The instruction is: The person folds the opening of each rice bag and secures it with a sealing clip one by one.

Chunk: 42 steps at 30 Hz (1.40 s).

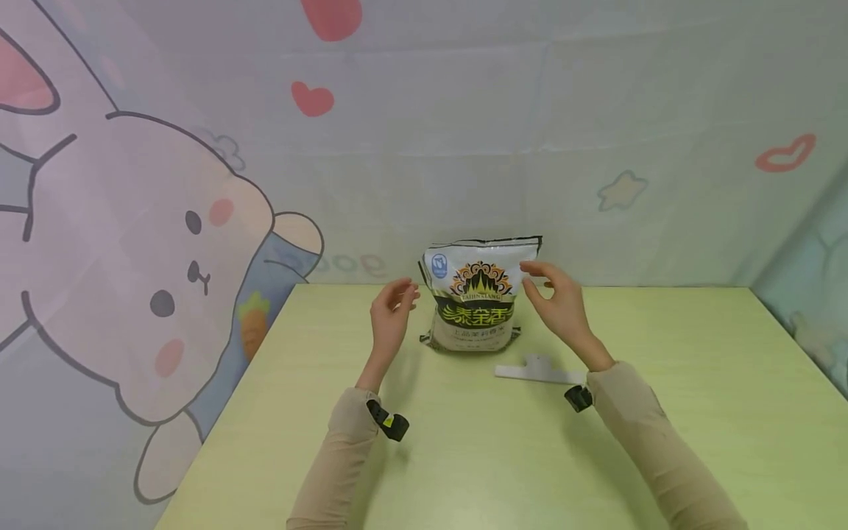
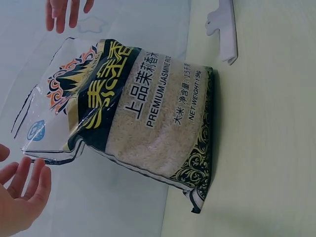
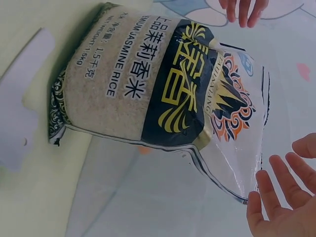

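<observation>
A bag of jasmine rice (image 1: 475,294) stands upright near the back of the table, its flat white top above the rice. At the bag's left side is my left hand (image 1: 389,313), thumb and fingers apart, fingertips close to the upper left edge. On the other side my right hand (image 1: 559,303) has its fingertips right at the upper right edge. In the right wrist view its fingers (image 3: 269,195) are spread and loosely bent beside the bag's top corner. A white bag clip (image 1: 538,369) lies in front of the bag, to the right, near my right wrist.
The pale green table (image 1: 450,449) ends at a back edge just behind the bag. Behind it hangs a printed cloth (image 1: 424,147) with a cartoon rabbit and hearts. Black wrist cameras (image 1: 395,427) sit on both sleeves.
</observation>
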Available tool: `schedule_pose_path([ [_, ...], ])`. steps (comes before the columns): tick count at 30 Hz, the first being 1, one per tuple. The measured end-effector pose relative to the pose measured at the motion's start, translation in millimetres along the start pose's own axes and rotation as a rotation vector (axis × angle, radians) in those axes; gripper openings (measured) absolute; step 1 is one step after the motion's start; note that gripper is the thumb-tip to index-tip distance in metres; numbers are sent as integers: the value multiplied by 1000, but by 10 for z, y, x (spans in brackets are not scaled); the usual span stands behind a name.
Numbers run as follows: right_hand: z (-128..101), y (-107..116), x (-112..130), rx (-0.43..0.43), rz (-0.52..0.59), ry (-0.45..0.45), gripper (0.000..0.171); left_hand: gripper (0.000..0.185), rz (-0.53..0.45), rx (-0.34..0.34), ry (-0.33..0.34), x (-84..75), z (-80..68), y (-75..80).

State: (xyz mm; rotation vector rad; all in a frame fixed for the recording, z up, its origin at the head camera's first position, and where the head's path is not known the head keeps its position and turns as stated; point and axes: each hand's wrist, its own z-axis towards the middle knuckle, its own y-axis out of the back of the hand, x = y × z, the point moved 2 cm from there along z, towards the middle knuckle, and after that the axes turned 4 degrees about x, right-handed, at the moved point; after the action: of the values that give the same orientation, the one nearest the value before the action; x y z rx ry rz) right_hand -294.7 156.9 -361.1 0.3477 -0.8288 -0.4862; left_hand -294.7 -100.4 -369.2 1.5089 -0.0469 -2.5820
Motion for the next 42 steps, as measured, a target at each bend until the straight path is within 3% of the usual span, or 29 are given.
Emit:
schedule_pose_path([
  [4, 72, -9, 18, 8, -6, 2, 25, 24, 3, 32, 86, 5, 35, -9],
  [8, 137, -35, 21, -6, -12, 30, 22, 24, -6, 35, 182, 161, 101, -30],
  [11, 191, -55, 36, -20, -5, 48, 20, 24, -21, 17, 218, 273, 151, -50],
  [28, 433, -165, 119, 3, 3, 65, 21, 27, -167, -74, 314, 373, 244, -115],
  [36, 550, -247, 206, 27, -29, 75, 22, 30, -121, -81, 312, 394, 249, -157],
  [42, 638, -327, 252, 102, -33, 42, 24, 28, -115, -72, 327, 431, 252, -196],
])
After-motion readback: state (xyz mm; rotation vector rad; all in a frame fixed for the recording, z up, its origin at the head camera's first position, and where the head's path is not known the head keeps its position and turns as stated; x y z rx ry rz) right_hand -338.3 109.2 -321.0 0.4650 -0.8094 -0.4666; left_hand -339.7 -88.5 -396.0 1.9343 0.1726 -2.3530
